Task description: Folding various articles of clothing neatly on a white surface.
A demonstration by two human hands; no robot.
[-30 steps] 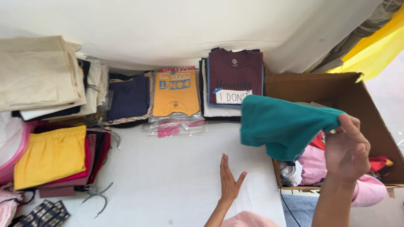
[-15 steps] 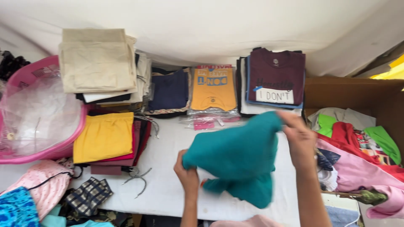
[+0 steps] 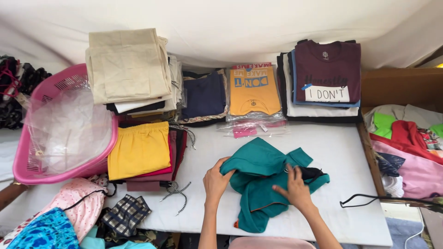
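Landmark = teal garment (image 3: 263,184), lying crumpled on the white table (image 3: 332,152), near the front edge, approx mid-table.

L hand (image 3: 215,180): at the garment's left edge, fingers curled round a fold, gripping it. R hand (image 3: 295,189): on top of the garment's right part, fingers spread & pressing the cloth down; index pointing left across it. A black inner part of the garment shows just right of the R hand.

Right of the garment, w/ a gap: black cord (image 3: 369,199) looping across the table's edge. Beyond that, further right: box of mixed clothes (image 3: 406,147), red, green, pink pieces.

Left of the garment: striped drawstring (image 3: 177,193) on the table, then a yellow folded piece (image 3: 138,150) on top of a pink/maroon stack. Lower left of it: checked cloth (image 3: 125,214), pink dotted cloth (image 3: 78,207), blue patterned cloth (image 3: 46,230).

Far left: pink basket (image 3: 34,170) w/ clear plastic bag inside.

Behind the garment, close: pink item in clear wrap (image 3: 247,131). Further back, a row by the white sheet backdrop: beige stack (image 3: 129,64) back-left, navy stack (image 3: 203,94), orange printed tee in plastic (image 3: 254,90) straight behind, maroon tee stack (image 3: 327,69) back-right.
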